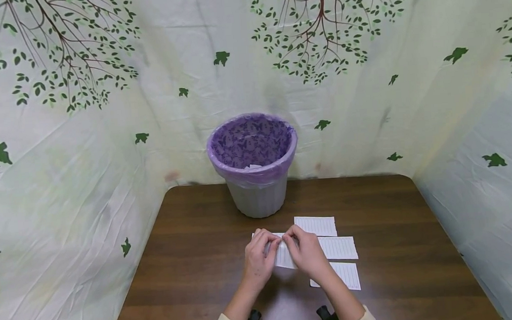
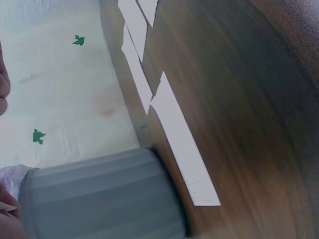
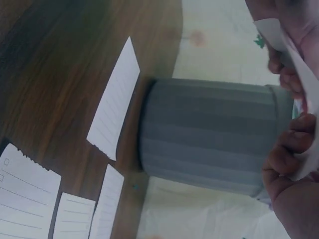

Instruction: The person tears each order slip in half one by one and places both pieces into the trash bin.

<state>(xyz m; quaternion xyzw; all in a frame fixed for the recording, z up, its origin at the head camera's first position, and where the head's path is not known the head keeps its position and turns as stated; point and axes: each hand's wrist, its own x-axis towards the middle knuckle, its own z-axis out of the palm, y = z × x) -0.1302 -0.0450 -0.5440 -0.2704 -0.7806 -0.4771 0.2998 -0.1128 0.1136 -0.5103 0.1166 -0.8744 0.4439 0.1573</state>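
My left hand [image 1: 259, 259] and right hand [image 1: 307, 253] are close together over the table, fingertips nearly meeting. Between them, both thumbs and fingers pinch a piece of white paper [image 3: 302, 67], which looks bent in the right wrist view. Beneath and beside the hands lie several lined paper pieces: one by the bin [image 3: 115, 102], partly covered by the hands in the head view, and others to the right, such as the far piece [image 1: 315, 226], the middle one [image 1: 340, 248] and the near one [image 1: 348, 275]. Some have ragged, torn edges.
A grey bin [image 1: 259, 199] with a purple liner [image 1: 252, 135] stands at the back of the brown wooden table [image 1: 178, 264]. White scraps [image 1: 253, 166] lie inside it. A cloth [image 1: 184, 150] printed with leaves and branches hangs behind and at the sides.
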